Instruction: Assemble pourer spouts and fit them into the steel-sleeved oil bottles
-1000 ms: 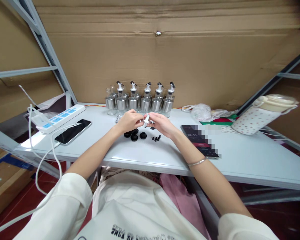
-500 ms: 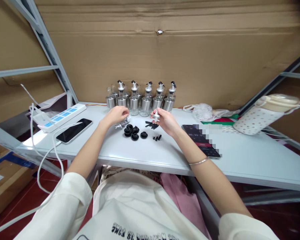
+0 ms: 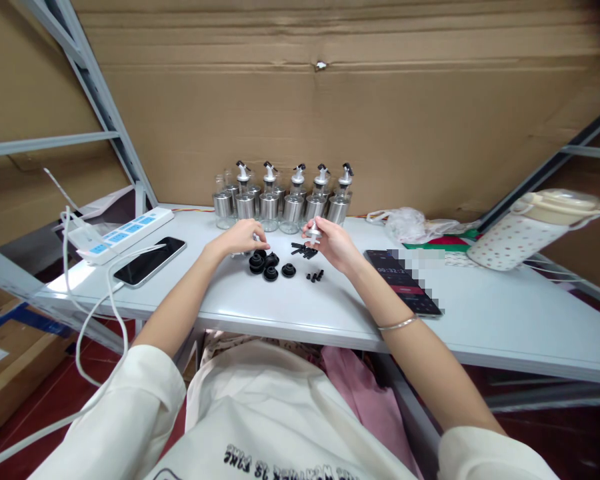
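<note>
My right hand (image 3: pixel 333 241) pinches a white pourer spout (image 3: pixel 313 232) above the table, its flared base pointing down. Below it lie thin black levers (image 3: pixel 305 249) in a small heap. My left hand (image 3: pixel 241 238) hovers at the back edge of a cluster of black rubber stoppers (image 3: pixel 270 259), its fingers bent and slightly apart, with nothing visible between them. White spout parts (image 3: pixel 237 254) are mostly hidden beneath that hand. One more black stopper (image 3: pixel 289 270) sits apart, and several tiny black plugs (image 3: pixel 314 275) lie to its right.
Glass bottles with steel sleeves (image 3: pixel 269 207) stand in rows at the back, several fitted with pourers. A power strip (image 3: pixel 125 235) and a phone (image 3: pixel 150 262) with cables lie left. To the right are a tablet (image 3: pixel 400 280), plastic bags (image 3: pixel 405 225) and a dotted jug (image 3: pixel 525 233).
My left hand has moved slightly right and down, from the white spout parts to the black stoppers. My right hand stays nearly still with the pourer spout.
</note>
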A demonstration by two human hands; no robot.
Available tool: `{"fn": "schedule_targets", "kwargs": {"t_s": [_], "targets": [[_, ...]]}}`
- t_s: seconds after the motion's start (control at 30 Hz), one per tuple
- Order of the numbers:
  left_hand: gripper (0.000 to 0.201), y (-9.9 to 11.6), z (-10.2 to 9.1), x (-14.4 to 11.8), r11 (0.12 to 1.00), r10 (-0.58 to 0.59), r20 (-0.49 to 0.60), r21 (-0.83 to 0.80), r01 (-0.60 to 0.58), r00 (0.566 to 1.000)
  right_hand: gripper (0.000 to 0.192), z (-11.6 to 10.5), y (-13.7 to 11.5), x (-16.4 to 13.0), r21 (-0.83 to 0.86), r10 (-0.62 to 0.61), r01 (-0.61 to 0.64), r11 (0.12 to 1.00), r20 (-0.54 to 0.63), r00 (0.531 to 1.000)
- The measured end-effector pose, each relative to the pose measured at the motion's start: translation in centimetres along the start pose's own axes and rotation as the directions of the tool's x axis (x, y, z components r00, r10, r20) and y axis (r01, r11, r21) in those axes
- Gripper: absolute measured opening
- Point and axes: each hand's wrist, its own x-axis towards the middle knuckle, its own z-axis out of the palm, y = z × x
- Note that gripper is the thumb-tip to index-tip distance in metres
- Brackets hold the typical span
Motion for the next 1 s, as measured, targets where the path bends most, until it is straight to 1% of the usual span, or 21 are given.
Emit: {"fn": "schedule_targets", "kwargs": {"t_s": [0.13,0.23,0.37,0.5,0.6,0.73,0.83,0.93,1.0], "targets": [[0.015,0.6,0.3,0.2,0.987,0.122,-0.001,-0.103,-0.122,0.993,0.027,0.1,-0.1,-0.1,-0.005,0.001,-0.001,1.000,-0.004,1.000],[0.012,0.8,0.5,0.3,0.984,0.141,0.019,-0.112,-0.138,0.990,0.028,0.1,0.0,-0.1,-0.001,0.003,-0.003,1.000,-0.006,1.000],[0.015,1.0,0.5,0.2,0.985,0.117,0.038,-0.134,-0.111,0.992,0.027,-0.1,0.1,0.0,-0.011,0.001,-0.001,1.000,0.000,1.000],[0.028,1.7,-0.1,-0.1,0.981,0.024,0.027,-0.193,-0.019,0.999,0.028,-0.1,0.2,0.1,-0.003,-0.001,0.001,1.000,-0.004,1.000],[0.034,2.2,-0.4,-0.3,0.983,-0.003,0.048,-0.181,0.012,0.999,0.028,-0.1,0.1,0.0,0.000,0.002,-0.002,1.000,-0.003,1.000],[0.028,2.4,-0.5,-0.5,0.985,0.006,0.067,-0.173,0.006,0.998,0.028,0.0,0.0,-0.1,-0.022,0.001,-0.001,1.000,-0.001,1.000],[0.023,2.3,-0.5,-0.5,0.977,0.021,0.051,-0.211,-0.010,0.998,0.028,0.0,0.0,-0.1,-0.037,-0.008,0.008,0.999,0.003,1.000],[0.020,2.2,-0.5,-0.4,0.967,0.002,0.040,-0.253,0.008,0.999,0.027,-0.1,0.0,0.0,-0.023,-0.007,0.007,1.000,0.005,1.000],[0.018,2.1,-0.4,-0.4,0.961,-0.009,0.015,-0.277,0.013,1.000,0.026,-0.1,0.1,0.0,-0.008,-0.004,0.004,1.000,0.007,1.000]]}}
